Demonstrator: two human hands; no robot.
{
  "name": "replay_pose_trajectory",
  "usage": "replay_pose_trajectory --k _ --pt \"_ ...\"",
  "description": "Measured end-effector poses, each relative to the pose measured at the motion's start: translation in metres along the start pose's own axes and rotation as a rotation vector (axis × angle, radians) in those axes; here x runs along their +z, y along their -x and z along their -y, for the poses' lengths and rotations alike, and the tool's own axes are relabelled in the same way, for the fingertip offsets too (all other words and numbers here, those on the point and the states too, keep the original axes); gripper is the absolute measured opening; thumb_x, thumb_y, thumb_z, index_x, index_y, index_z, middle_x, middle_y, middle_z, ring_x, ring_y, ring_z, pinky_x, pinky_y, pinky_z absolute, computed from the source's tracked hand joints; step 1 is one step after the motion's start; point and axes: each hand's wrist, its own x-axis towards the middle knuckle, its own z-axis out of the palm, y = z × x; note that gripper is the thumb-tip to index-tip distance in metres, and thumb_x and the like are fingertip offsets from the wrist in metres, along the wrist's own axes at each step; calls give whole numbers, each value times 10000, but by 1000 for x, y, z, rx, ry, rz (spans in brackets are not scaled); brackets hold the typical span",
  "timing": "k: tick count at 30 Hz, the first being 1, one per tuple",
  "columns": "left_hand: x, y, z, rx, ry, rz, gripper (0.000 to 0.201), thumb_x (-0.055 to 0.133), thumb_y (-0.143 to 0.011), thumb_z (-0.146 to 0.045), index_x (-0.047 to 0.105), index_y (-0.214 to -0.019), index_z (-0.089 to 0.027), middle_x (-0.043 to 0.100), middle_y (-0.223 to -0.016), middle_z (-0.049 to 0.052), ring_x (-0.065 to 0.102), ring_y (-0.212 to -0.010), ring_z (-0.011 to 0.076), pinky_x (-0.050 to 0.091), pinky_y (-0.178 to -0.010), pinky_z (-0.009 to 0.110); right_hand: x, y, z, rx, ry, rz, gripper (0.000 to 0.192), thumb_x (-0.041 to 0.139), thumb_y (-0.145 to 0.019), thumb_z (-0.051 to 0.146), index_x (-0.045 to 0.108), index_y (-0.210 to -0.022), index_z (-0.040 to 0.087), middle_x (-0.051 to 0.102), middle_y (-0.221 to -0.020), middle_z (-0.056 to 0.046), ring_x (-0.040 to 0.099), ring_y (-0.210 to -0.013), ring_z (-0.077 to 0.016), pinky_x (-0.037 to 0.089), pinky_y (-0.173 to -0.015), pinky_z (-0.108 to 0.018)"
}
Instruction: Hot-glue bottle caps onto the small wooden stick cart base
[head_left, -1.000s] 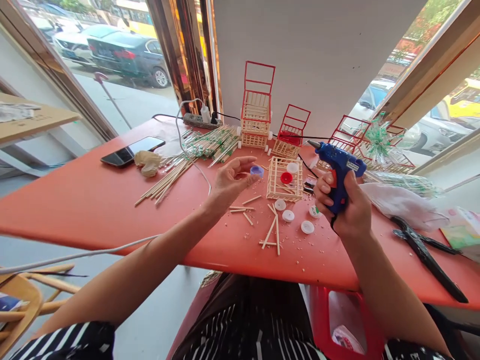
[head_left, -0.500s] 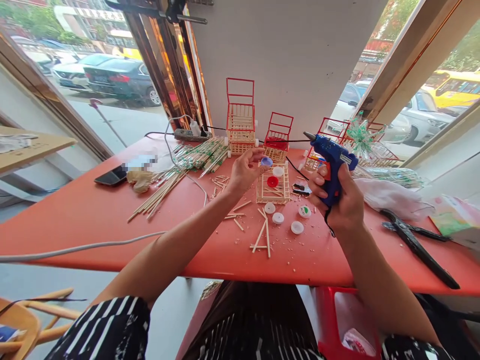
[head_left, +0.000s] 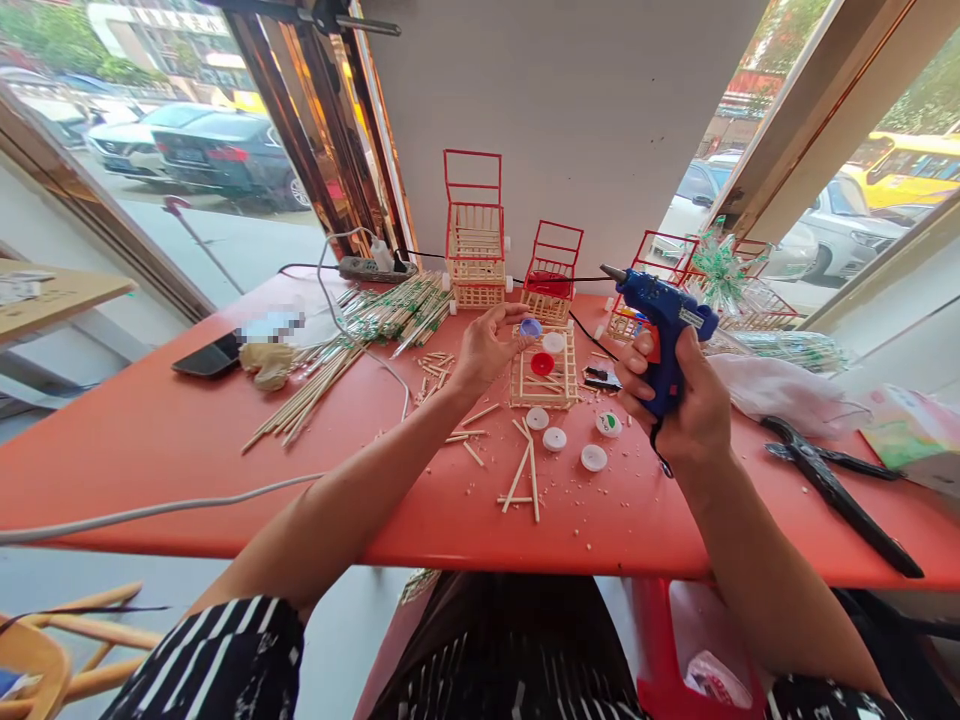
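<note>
Phone (head_left: 206, 354): far left of the red table (head_left: 150, 440), lying flat, well apart from both hands.
Stick bundle (head_left: 352, 345): loose bamboo sticks fanned out left of centre, untouched.
Left hand (head_left: 484, 345): raised above the table, palm up; fingers (head_left: 501, 313) curled partly closed, thumb and fingertips pinching a small blue cap (head_left: 531, 327).
Blue cap: held in the air just left of the stick frame (head_left: 545, 367), near its top edge, not touching it.
Stick frame: flat on the table at centre, with a red cap (head_left: 542, 363) and a white cap (head_left: 554, 342) lying inside.
Loose white caps (head_left: 555, 438): three or four on the table just near of the frame.
Right hand (head_left: 686, 400): closed in a full grip around the handle of the blue glue gun (head_left: 660, 315); nozzle points left toward the cap, apart from it.
Step in hand, as judged: cap presented for gluing.
Next move calls for: bringing nozzle and cap together steadily, fingertips kept off the hot tip.
Black pliers (head_left: 840, 490): right, idle.
</note>
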Motion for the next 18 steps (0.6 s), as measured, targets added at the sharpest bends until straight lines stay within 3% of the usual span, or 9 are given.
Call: replay_pose_trajectory --k 18 --pt "-8 1 8 13 -51 36 417 832 -809 -299 752 -1208 -208 775 -1337 108 700 -1273 273 535 -1018 402 1 -1 3 -12 122 -25 571 753 -803 785 542 -835 255 462 -736 34 302 -494 -89 204 -348 -231"
